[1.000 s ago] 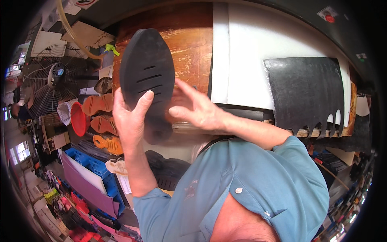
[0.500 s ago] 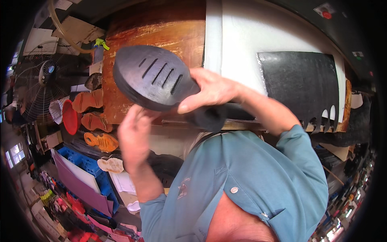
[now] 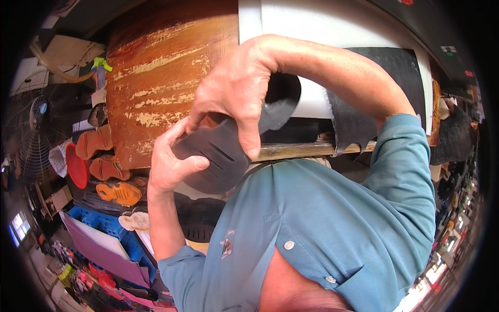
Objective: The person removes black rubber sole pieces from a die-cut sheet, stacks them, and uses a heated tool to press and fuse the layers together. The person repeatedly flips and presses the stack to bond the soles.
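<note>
- A black shoe sole (image 3: 223, 156) is shown held up in front of a teal shirt (image 3: 332, 229), between both hands and above a rust-brown board (image 3: 166, 73).
- The long axis of the sole is seen to run on a diagonal, from its broad rounded end at the lower left to its narrower end at the upper right, near a white panel (image 3: 332, 21); the narrower end is partly hidden behind the right hand.
- The face carrying short parallel slots is turned toward the camera and tilted downward.
- The left hand (image 3: 169, 161) is closed on the lower-left edge of the sole, with the thumb laid across the slotted face and the fingers curled behind it.
- The right hand (image 3: 239, 88) is clamped over the upper middle of the sole, the thumb pressed down on the near face and the fingers wrapped over the far edge.
- A black rubber sheet (image 3: 384, 88) with a notched lower edge is seen hanging behind the right forearm, over a wooden rail (image 3: 296, 150).
- Orange soles (image 3: 112, 179) and a fan (image 3: 34, 130) are seen at the left, well apart from the hands.
</note>
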The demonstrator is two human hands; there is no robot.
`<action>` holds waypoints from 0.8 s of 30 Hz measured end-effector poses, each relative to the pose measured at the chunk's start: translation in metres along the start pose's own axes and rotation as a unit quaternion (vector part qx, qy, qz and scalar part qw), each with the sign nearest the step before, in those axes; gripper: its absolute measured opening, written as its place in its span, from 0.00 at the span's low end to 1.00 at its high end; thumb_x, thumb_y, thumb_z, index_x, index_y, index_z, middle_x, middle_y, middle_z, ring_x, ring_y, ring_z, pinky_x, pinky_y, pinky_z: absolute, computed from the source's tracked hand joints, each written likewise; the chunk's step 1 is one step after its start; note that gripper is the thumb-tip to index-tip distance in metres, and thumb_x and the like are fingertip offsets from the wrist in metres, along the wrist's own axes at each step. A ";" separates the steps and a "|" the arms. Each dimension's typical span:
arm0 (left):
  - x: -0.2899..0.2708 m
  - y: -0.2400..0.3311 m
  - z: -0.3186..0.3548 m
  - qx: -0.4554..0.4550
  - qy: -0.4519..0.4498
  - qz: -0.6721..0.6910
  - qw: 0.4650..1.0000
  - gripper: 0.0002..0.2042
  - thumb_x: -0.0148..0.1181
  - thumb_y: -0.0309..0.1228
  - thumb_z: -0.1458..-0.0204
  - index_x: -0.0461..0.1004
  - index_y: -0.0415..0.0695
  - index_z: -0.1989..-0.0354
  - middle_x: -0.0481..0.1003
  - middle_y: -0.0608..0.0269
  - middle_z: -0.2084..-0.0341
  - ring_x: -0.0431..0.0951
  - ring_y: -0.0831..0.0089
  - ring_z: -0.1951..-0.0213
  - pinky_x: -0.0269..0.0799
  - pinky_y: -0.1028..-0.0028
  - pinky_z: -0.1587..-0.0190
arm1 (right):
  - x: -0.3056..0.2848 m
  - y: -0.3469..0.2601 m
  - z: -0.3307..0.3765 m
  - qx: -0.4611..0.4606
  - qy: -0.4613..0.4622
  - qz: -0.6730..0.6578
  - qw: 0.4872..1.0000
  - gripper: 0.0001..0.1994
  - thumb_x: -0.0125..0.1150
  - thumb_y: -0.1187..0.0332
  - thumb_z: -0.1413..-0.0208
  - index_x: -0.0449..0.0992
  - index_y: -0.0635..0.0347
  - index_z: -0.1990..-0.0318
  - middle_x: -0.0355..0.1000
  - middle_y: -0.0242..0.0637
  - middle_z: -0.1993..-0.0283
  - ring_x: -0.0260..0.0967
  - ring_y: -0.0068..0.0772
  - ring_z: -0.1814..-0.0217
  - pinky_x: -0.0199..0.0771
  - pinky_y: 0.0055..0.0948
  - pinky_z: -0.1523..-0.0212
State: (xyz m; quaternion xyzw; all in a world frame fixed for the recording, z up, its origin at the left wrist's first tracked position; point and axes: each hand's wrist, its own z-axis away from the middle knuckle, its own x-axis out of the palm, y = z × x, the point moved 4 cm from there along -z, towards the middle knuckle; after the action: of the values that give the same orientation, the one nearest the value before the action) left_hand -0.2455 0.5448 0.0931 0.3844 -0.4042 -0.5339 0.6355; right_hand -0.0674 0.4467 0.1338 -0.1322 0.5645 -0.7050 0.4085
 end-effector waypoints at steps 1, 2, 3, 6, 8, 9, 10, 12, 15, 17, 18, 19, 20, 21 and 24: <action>0.001 -0.003 0.003 0.004 0.032 0.019 0.999 0.46 0.84 0.38 0.58 0.70 0.29 0.30 0.81 0.52 0.44 0.80 0.69 0.42 0.72 0.67 0.34 | -0.005 -0.003 0.006 -0.018 0.059 0.017 0.998 0.49 0.89 0.57 0.66 0.75 0.64 0.32 0.83 0.49 0.46 0.82 0.47 0.45 0.80 0.41 0.44; 0.002 -0.007 0.005 0.004 0.057 0.043 0.997 0.45 0.84 0.38 0.57 0.70 0.29 0.30 0.81 0.52 0.44 0.79 0.69 0.42 0.72 0.67 0.34 | -0.013 -0.004 0.017 0.000 0.108 0.075 0.991 0.51 0.90 0.54 0.65 0.74 0.61 0.29 0.82 0.48 0.43 0.81 0.47 0.42 0.80 0.43 0.42; 0.002 -0.009 0.008 0.023 0.070 0.076 0.994 0.43 0.83 0.41 0.52 0.70 0.30 0.30 0.81 0.52 0.44 0.80 0.66 0.42 0.73 0.66 0.34 | -0.019 -0.008 0.031 -0.025 0.232 0.143 0.962 0.49 0.88 0.51 0.63 0.75 0.64 0.31 0.80 0.52 0.39 0.79 0.49 0.39 0.79 0.42 0.38; 0.001 -0.019 0.013 0.074 0.113 0.252 0.958 0.42 0.81 0.44 0.46 0.69 0.30 0.30 0.81 0.52 0.43 0.81 0.63 0.42 0.74 0.63 0.33 | -0.012 -0.023 0.092 -0.097 0.581 0.256 0.766 0.40 0.86 0.57 0.53 0.76 0.61 0.33 0.80 0.47 0.38 0.79 0.39 0.37 0.81 0.37 0.40; 0.004 -0.027 0.012 0.117 0.122 0.362 0.917 0.35 0.73 0.45 0.39 0.70 0.36 0.29 0.79 0.52 0.39 0.80 0.59 0.38 0.73 0.57 0.31 | 0.019 -0.019 0.122 -0.008 0.690 0.174 0.703 0.35 0.83 0.63 0.47 0.76 0.64 0.33 0.80 0.46 0.37 0.79 0.36 0.37 0.80 0.38 0.38; 0.008 -0.032 0.010 0.141 0.124 0.422 0.887 0.32 0.69 0.46 0.35 0.71 0.39 0.29 0.78 0.53 0.37 0.79 0.58 0.36 0.73 0.55 0.30 | 0.040 -0.008 0.119 0.011 0.730 0.032 0.682 0.36 0.87 0.52 0.53 0.81 0.66 0.42 0.81 0.50 0.40 0.80 0.40 0.38 0.81 0.39 0.39; 0.012 -0.036 0.008 0.171 0.101 0.484 0.852 0.29 0.64 0.47 0.32 0.72 0.42 0.29 0.77 0.53 0.34 0.78 0.56 0.34 0.73 0.52 0.29 | 0.064 -0.007 0.107 0.025 0.685 0.029 0.728 0.43 0.87 0.48 0.52 0.76 0.65 0.34 0.78 0.53 0.37 0.77 0.44 0.34 0.78 0.42 0.35; 0.028 -0.047 0.003 0.179 0.071 0.514 0.836 0.28 0.59 0.50 0.30 0.73 0.45 0.29 0.77 0.53 0.34 0.78 0.57 0.34 0.74 0.52 0.29 | 0.111 0.000 0.062 -0.050 0.565 -0.158 0.808 0.62 0.87 0.48 0.52 0.51 0.71 0.19 0.64 0.58 0.24 0.67 0.53 0.24 0.68 0.45 0.24; 0.044 -0.071 -0.003 0.109 0.137 0.488 0.855 0.28 0.57 0.51 0.28 0.72 0.44 0.29 0.77 0.56 0.35 0.79 0.58 0.36 0.77 0.56 0.32 | 0.157 0.012 0.023 -0.079 0.523 -0.312 0.789 0.55 0.79 0.55 0.42 0.47 0.73 0.19 0.69 0.56 0.27 0.71 0.45 0.28 0.71 0.43 0.27; 0.047 -0.086 -0.013 0.005 0.197 0.352 0.915 0.27 0.60 0.43 0.28 0.70 0.38 0.29 0.76 0.56 0.35 0.78 0.62 0.37 0.75 0.62 0.33 | 0.173 0.034 0.005 0.014 0.546 -0.376 0.749 0.46 0.76 0.59 0.40 0.56 0.74 0.23 0.73 0.54 0.32 0.74 0.39 0.31 0.72 0.39 0.30; 0.046 -0.093 -0.015 -0.045 0.248 0.274 0.928 0.26 0.62 0.40 0.28 0.69 0.36 0.29 0.75 0.55 0.35 0.77 0.63 0.37 0.74 0.64 0.33 | 0.178 0.045 -0.004 0.050 0.557 -0.426 0.711 0.41 0.75 0.61 0.39 0.61 0.75 0.26 0.75 0.53 0.34 0.74 0.37 0.32 0.73 0.38 0.31; 0.046 -0.095 -0.017 -0.044 0.264 0.260 0.928 0.25 0.66 0.31 0.31 0.69 0.35 0.30 0.76 0.54 0.37 0.76 0.66 0.37 0.69 0.68 0.31 | 0.179 0.056 -0.010 0.080 0.577 -0.443 0.681 0.36 0.75 0.61 0.38 0.66 0.74 0.30 0.77 0.49 0.36 0.74 0.33 0.34 0.73 0.35 0.32; 0.044 -0.094 -0.019 -0.009 0.281 0.215 0.935 0.26 0.66 0.30 0.32 0.68 0.34 0.29 0.75 0.54 0.36 0.75 0.66 0.37 0.69 0.67 0.31 | 0.183 0.058 -0.013 0.022 0.565 -0.514 0.645 0.35 0.74 0.62 0.38 0.66 0.75 0.31 0.78 0.47 0.39 0.74 0.29 0.35 0.74 0.33 0.33; 0.043 -0.092 -0.020 0.026 0.299 0.172 0.938 0.27 0.66 0.29 0.32 0.67 0.34 0.28 0.74 0.53 0.35 0.75 0.66 0.36 0.69 0.67 0.30 | 0.181 0.060 -0.013 -0.013 0.586 -0.486 0.649 0.34 0.75 0.63 0.38 0.67 0.74 0.31 0.80 0.47 0.43 0.77 0.28 0.42 0.78 0.32 0.40; 0.036 -0.090 -0.020 0.081 0.290 0.136 0.944 0.30 0.66 0.25 0.33 0.62 0.32 0.25 0.71 0.51 0.32 0.72 0.65 0.33 0.68 0.66 0.29 | 0.182 0.058 -0.011 0.049 0.624 -0.311 0.715 0.33 0.76 0.65 0.39 0.68 0.71 0.32 0.82 0.47 0.55 0.80 0.30 0.60 0.81 0.33 0.57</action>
State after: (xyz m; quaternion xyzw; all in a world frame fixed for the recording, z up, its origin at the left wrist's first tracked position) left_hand -0.2564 0.4978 0.0064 0.5139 -0.2932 -0.2733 0.7585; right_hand -0.1646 0.3201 0.0281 0.1900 0.5830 -0.7414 -0.2725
